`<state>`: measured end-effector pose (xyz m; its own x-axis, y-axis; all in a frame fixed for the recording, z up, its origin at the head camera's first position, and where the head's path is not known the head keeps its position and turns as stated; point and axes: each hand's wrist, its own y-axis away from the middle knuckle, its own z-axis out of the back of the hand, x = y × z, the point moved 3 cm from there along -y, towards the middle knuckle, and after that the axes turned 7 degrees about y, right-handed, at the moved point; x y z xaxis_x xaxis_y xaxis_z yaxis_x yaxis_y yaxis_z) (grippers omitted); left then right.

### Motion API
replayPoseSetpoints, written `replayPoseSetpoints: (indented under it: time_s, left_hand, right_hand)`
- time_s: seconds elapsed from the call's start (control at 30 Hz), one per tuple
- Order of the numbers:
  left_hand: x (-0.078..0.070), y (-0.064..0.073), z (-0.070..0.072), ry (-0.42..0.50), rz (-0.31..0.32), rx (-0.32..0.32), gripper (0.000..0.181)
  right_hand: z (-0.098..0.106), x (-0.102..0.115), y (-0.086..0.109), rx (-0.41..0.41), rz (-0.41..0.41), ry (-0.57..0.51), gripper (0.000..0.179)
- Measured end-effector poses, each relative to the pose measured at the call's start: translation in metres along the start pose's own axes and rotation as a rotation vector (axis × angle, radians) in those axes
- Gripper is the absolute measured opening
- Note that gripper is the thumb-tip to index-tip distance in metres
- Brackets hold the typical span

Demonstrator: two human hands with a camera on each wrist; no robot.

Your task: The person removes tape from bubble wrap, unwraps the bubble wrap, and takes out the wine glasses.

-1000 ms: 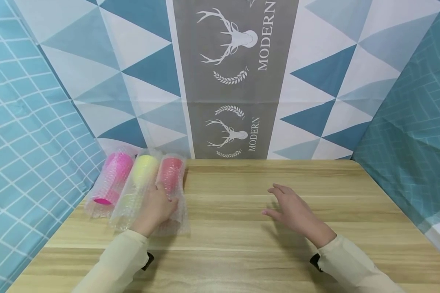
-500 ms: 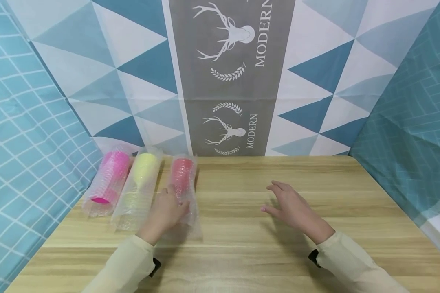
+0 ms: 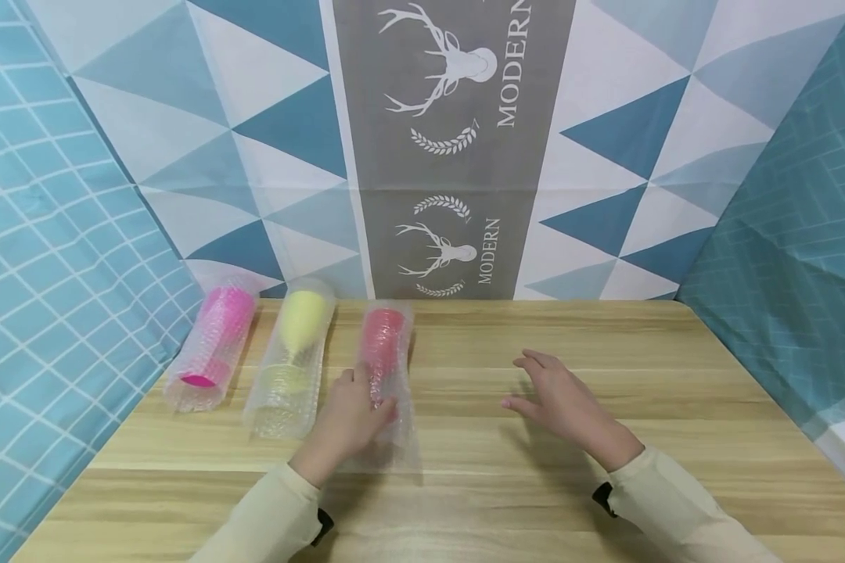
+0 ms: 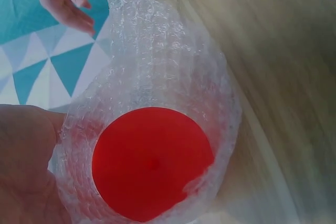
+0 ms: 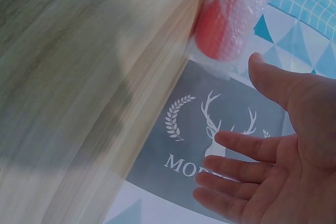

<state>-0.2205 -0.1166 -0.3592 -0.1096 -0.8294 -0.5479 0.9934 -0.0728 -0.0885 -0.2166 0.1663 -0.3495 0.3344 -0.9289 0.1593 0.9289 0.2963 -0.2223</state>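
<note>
My left hand (image 3: 348, 414) grips a red goblet (image 3: 382, 336) wrapped in bubble wrap, thumb on its right side and fingers along the left. The wrapped goblet lies lengthwise on the wooden table, its near part covered by the hand. In the left wrist view, its round flat red base (image 4: 152, 163) shows inside the clear wrap, with my palm beside it. My right hand (image 3: 559, 399) is held over the table to the right, fingers extended and thumb apart, holding nothing. The right wrist view shows its open palm (image 5: 283, 166) facing the red goblet.
To the left lie a yellow goblet (image 3: 303, 320) and a pink goblet (image 3: 228, 317), each in bubble wrap. The wooden table (image 3: 479, 500) ends at a patterned backdrop (image 3: 451, 172). A blue gridded cloth (image 3: 56, 234) hangs at the left, a teal one (image 3: 803, 203) at the right.
My left hand has slid the wrapped red goblet rightward, widening the space beside the yellow one, which has also shifted slightly right. The right hand has stayed in place.
</note>
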Motion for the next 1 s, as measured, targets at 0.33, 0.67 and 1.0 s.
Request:
replayPoseSetpoints:
  time_s: [0.33, 0.67, 1.0]
  left_hand:
    - [-0.014, 0.013, -0.008, 0.055, -0.056, -0.004, 0.066]
    - [-0.030, 0.028, -0.018, 0.118, -0.090, 0.001, 0.066]
    - [-0.045, 0.041, -0.023, 0.137, -0.134, 0.044, 0.066]
  right_hand:
    - [0.001, 0.002, 0.000, -0.008, 0.009, -0.003, 0.063]
    - [0.003, 0.005, -0.002, -0.027, 0.030, 0.016, 0.061]
    - [0.006, 0.007, -0.003, -0.013, 0.027, 0.028, 0.061]
